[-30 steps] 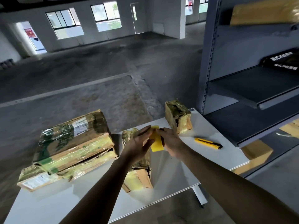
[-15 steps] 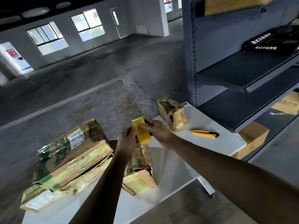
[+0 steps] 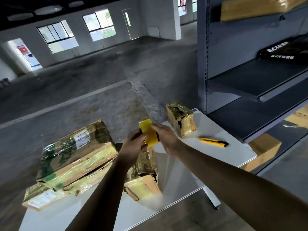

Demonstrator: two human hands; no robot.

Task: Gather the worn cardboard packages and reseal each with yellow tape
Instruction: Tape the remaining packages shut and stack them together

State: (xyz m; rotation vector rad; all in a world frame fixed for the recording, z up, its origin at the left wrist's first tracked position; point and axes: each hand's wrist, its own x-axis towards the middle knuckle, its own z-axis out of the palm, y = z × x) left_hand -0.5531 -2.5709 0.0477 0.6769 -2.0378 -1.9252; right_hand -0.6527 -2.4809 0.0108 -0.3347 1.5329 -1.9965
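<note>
Both hands hold a strip of yellow tape (image 3: 148, 132) above the white table (image 3: 188, 174). My left hand (image 3: 133, 144) pinches its left edge and my right hand (image 3: 166, 139) pinches its right edge. Under them lies a worn, torn cardboard package (image 3: 145, 180) wrapped in yellowish tape. A large worn package (image 3: 75, 154) rests on a flat one (image 3: 43, 197) at the table's left. A small torn package (image 3: 180, 119) stands at the far right corner. Any tape roll is hidden behind the hands.
A yellow utility knife (image 3: 214, 141) lies on the table right of my right hand. A grey metal shelf unit (image 3: 250, 77) rises close on the right, with cardboard boxes (image 3: 265, 147) under and on it. Bare concrete floor lies beyond the table.
The tape strip and both hands have risen slightly above the middle package, and the strip looks a little longer. My view has shifted left and up.
</note>
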